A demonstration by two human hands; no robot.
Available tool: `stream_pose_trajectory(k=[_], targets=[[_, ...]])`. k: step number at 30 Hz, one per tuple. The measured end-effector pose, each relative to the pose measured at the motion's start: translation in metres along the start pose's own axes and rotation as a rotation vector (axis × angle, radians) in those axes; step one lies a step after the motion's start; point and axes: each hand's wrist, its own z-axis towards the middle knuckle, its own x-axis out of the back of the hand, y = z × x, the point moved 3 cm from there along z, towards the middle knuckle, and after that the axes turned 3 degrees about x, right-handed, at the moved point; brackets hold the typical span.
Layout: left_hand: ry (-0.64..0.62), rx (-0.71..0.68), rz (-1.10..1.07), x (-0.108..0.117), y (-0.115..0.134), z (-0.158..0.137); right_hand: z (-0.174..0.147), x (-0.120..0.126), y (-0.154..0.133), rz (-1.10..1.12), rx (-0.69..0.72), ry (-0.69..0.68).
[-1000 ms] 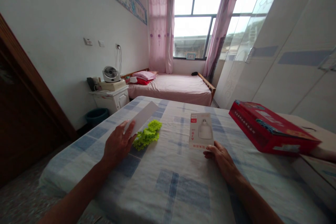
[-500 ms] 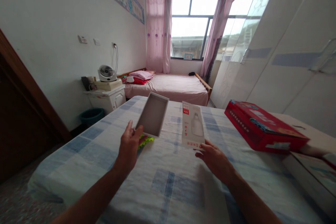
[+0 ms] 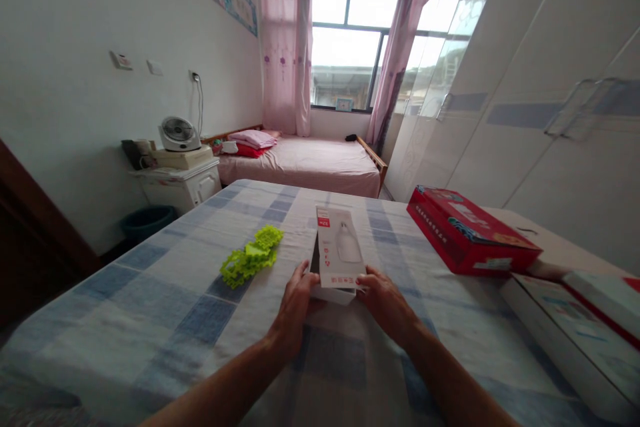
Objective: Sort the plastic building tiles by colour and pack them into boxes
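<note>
In the head view, my left hand (image 3: 294,303) grips the near left side of a white box base (image 3: 334,295). The printed box lid (image 3: 340,247), white with red marks and a bulb picture, is pinched at its near right corner by my right hand (image 3: 389,300). It lies tilted over the base, and a dark gap shows along the left side. Most of the base's inside is hidden under it. To the left, bright green toothed plastic pieces (image 3: 253,257) lie in a heap on the checked tablecloth (image 3: 200,320).
A red box (image 3: 473,230) sits on the right, with white boxes (image 3: 575,333) nearer me. Beyond the table is a pink bed (image 3: 320,163) below the window. A fan (image 3: 179,133) stands on the white cabinet (image 3: 187,183) at left.
The base and lid were apart in my two hands; now they are together, the lid over the base. My left hand moved right, uncovering the green pieces. The view has shifted.
</note>
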Motion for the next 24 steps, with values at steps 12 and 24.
stream_pose_trajectory(k=[12, 24], targets=[[-0.070, -0.026, 0.021, -0.001, 0.007, -0.004, -0.011, -0.013, -0.010, -0.798, 0.232, -0.007], [0.299, -0.528, 0.048, 0.092, 0.135, 0.071, -0.003, -0.004, 0.008, -0.735, 0.190, 0.041]])
